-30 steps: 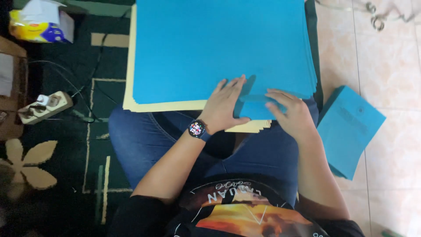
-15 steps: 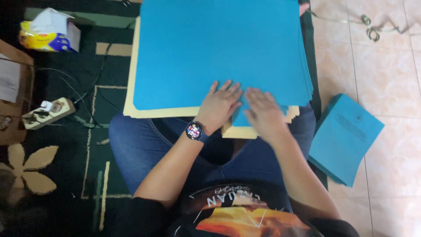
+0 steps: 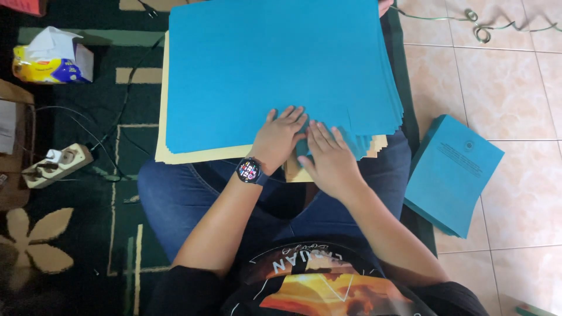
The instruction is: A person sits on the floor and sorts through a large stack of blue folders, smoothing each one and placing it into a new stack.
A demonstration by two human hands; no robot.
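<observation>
My left hand (image 3: 281, 136) and my right hand (image 3: 329, 157): both flat, fingers spread, pressing the blue paper stack's (image 3: 275, 64) near edge.

The large stack of paper sheets (image 3: 275, 64) is plain blue, over cream sheets (image 3: 193, 155). The woven rug (image 3: 88, 193) is dark green with beige lines and petals.

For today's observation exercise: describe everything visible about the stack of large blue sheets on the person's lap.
The stack of large blue sheets looks like matte paper or thin card, fanned slightly at its right edge. It lies flat across the person's knees on cream sheets. The left hand and right hand press flat on its near edge.
</observation>
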